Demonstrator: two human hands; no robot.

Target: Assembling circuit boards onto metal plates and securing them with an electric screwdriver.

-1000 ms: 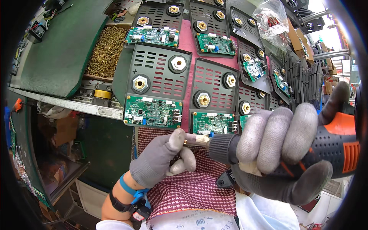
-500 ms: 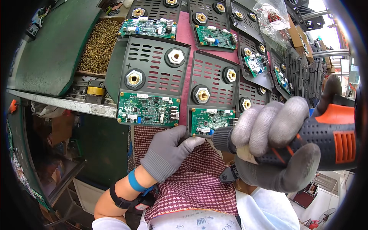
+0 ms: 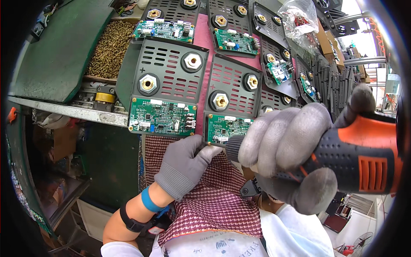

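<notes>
My right hand [image 3: 291,145], in a grey glove, wraps round an orange and black power screwdriver [image 3: 368,158]. Its bit points left, at the brass fastener on the lower left corner of a green circuit board [image 3: 231,124]. That board lies along the near end of a dark slotted metal panel [image 3: 233,81] with two large hex nuts. Thumb and forefinger of my gloved left hand [image 3: 182,162] are pinched together by the same corner, beside the bit tip; what lies between them is hidden. Just left lies another panel [image 3: 171,70] with its own circuit board [image 3: 162,118].
More panels with boards [image 3: 165,30] stand in rows on a red mat [image 3: 205,32]. A bin of small brass fasteners [image 3: 109,49] is at the left. A clear plastic bag [image 3: 297,19] and stacked dark metal parts [image 3: 332,81] lie at the right.
The power screwdriver and my right hand have shifted slightly left in view. The panels and boards also appear slightly farther left and up. My left hand stays pinched at the board's corner.
</notes>
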